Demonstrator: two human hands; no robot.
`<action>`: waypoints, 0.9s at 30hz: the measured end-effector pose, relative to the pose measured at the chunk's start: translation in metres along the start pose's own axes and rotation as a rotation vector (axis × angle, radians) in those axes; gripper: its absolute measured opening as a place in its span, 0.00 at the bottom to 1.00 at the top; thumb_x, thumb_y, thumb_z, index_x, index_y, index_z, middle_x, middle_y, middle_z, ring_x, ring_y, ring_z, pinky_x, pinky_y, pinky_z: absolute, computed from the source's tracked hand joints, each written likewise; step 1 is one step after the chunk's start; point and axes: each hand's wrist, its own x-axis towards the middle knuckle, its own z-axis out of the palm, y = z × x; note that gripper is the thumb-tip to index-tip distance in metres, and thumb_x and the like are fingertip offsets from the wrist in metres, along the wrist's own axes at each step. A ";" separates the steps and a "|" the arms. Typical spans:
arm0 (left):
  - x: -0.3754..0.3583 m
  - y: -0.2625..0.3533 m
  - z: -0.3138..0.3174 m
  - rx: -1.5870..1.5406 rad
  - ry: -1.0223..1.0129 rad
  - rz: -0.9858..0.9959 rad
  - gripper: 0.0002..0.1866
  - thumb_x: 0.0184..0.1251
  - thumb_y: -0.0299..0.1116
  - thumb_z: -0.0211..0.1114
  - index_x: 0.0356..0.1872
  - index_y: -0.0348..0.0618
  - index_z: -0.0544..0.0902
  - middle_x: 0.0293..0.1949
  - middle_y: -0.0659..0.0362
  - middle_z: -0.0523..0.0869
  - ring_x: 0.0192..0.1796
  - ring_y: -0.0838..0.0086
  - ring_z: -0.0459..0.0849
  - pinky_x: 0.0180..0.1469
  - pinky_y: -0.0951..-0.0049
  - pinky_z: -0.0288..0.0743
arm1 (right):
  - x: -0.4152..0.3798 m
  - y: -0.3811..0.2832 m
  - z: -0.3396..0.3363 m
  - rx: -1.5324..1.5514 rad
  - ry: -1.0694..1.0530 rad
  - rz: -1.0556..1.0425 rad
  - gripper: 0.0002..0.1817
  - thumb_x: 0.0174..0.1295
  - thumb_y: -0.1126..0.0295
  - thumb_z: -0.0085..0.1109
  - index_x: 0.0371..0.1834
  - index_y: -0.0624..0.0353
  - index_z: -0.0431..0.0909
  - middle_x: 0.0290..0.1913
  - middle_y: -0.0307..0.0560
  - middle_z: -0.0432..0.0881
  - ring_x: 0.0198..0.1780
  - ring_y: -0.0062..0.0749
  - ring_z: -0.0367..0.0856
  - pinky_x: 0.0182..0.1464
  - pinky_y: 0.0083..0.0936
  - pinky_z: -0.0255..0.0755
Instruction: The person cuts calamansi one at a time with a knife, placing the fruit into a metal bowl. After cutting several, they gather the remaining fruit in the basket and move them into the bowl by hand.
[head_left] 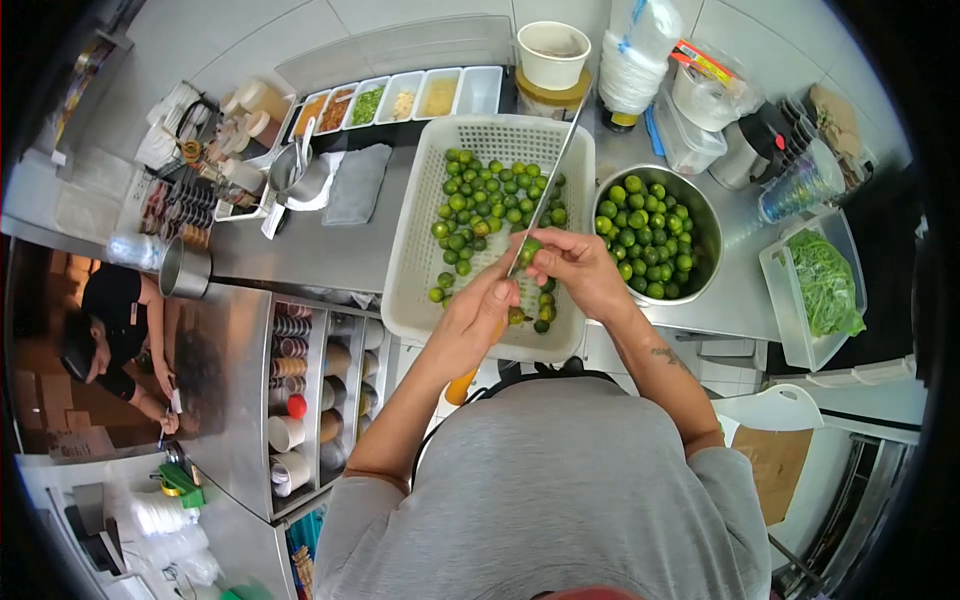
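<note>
My left hand [472, 312] is closed around a long knife [553, 180], its blade pointing up and away and a yellow-orange handle showing below the hand. In my right hand [572, 262] a small green lime [530, 247] is pinched, right against the blade near my left fingers. Both hands are above a white perforated basket [412, 270] holding many loose limes [485, 195], a few of them yellowish. Just right of the basket stands a round steel bowl [712, 225] heaped with more limes [648, 240].
Behind the basket is a row of white trays [400, 97] with chopped ingredients. A white tub [553, 55] stands at the back. Leafy greens [825, 280] fill a clear bin at right. Steel pots and bottles sit left; another person [115, 330] stands at far left.
</note>
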 end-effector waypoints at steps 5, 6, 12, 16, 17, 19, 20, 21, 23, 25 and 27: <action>0.005 -0.016 -0.005 0.151 0.047 0.133 0.33 0.76 0.52 0.46 0.72 0.39 0.60 0.41 0.58 0.72 0.33 0.78 0.70 0.37 0.78 0.66 | -0.002 0.004 0.002 0.218 -0.023 0.039 0.16 0.64 0.76 0.58 0.56 0.63 0.78 0.42 0.39 0.83 0.37 0.20 0.77 0.42 0.18 0.72; 0.005 -0.014 -0.005 0.178 0.052 0.136 0.32 0.76 0.50 0.46 0.72 0.39 0.59 0.43 0.56 0.73 0.37 0.74 0.71 0.41 0.75 0.67 | 0.000 0.006 0.001 0.273 0.018 0.008 0.16 0.64 0.76 0.59 0.56 0.62 0.78 0.44 0.40 0.83 0.37 0.20 0.77 0.42 0.18 0.72; -0.013 -0.005 0.008 0.471 0.006 0.133 0.29 0.76 0.40 0.46 0.73 0.42 0.55 0.53 0.42 0.73 0.53 0.50 0.76 0.57 0.61 0.69 | 0.006 0.009 -0.009 0.346 0.186 -0.127 0.12 0.62 0.79 0.60 0.50 0.64 0.78 0.47 0.45 0.82 0.36 0.20 0.77 0.41 0.18 0.72; -0.013 0.002 0.017 0.484 0.079 0.103 0.29 0.75 0.39 0.48 0.73 0.41 0.54 0.52 0.41 0.73 0.52 0.48 0.77 0.54 0.58 0.70 | 0.006 0.011 -0.002 0.369 0.274 -0.141 0.10 0.62 0.79 0.60 0.47 0.64 0.78 0.42 0.42 0.82 0.33 0.19 0.75 0.40 0.17 0.71; -0.011 0.002 0.019 0.494 0.104 0.131 0.30 0.75 0.40 0.48 0.73 0.42 0.54 0.49 0.41 0.74 0.49 0.47 0.78 0.51 0.57 0.72 | 0.006 0.010 -0.001 0.342 0.262 -0.152 0.10 0.62 0.79 0.60 0.47 0.64 0.78 0.40 0.41 0.82 0.33 0.19 0.75 0.39 0.18 0.71; -0.001 0.000 0.019 0.478 0.114 0.182 0.29 0.75 0.39 0.48 0.73 0.42 0.55 0.49 0.41 0.75 0.47 0.46 0.79 0.49 0.56 0.73 | 0.003 0.007 0.003 0.291 0.245 -0.151 0.10 0.62 0.80 0.60 0.47 0.64 0.78 0.38 0.40 0.82 0.34 0.18 0.75 0.39 0.17 0.71; 0.006 0.000 0.019 0.468 0.117 0.208 0.29 0.75 0.39 0.48 0.73 0.42 0.55 0.49 0.41 0.75 0.46 0.46 0.79 0.48 0.56 0.74 | -0.001 0.003 0.006 0.263 0.240 -0.141 0.10 0.62 0.79 0.60 0.46 0.64 0.78 0.37 0.39 0.82 0.34 0.18 0.76 0.39 0.17 0.71; 0.013 -0.002 0.020 0.506 0.135 0.253 0.29 0.75 0.40 0.48 0.73 0.42 0.55 0.47 0.43 0.76 0.43 0.48 0.80 0.46 0.58 0.74 | -0.003 0.002 0.007 0.235 0.236 -0.132 0.10 0.62 0.79 0.60 0.46 0.64 0.78 0.36 0.38 0.81 0.34 0.17 0.76 0.39 0.17 0.71; 0.025 0.000 0.021 0.490 0.127 0.238 0.29 0.76 0.41 0.48 0.72 0.41 0.56 0.45 0.46 0.76 0.38 0.55 0.80 0.43 0.61 0.75 | -0.005 0.007 0.001 0.218 0.236 -0.147 0.11 0.61 0.78 0.61 0.47 0.64 0.78 0.34 0.37 0.81 0.35 0.17 0.76 0.38 0.16 0.70; 0.031 0.020 0.019 0.293 0.035 0.013 0.29 0.76 0.43 0.47 0.72 0.41 0.57 0.43 0.50 0.77 0.34 0.62 0.80 0.40 0.65 0.75 | -0.008 0.001 -0.007 0.165 0.263 -0.124 0.13 0.60 0.76 0.64 0.48 0.64 0.78 0.33 0.36 0.80 0.35 0.17 0.76 0.38 0.16 0.70; 0.030 0.014 0.013 -0.193 -0.071 -0.138 0.29 0.77 0.47 0.46 0.71 0.40 0.58 0.40 0.56 0.76 0.28 0.74 0.75 0.35 0.72 0.73 | -0.012 -0.014 -0.024 -0.189 0.324 -0.133 0.16 0.58 0.75 0.66 0.50 0.60 0.79 0.34 0.36 0.78 0.35 0.19 0.76 0.37 0.18 0.71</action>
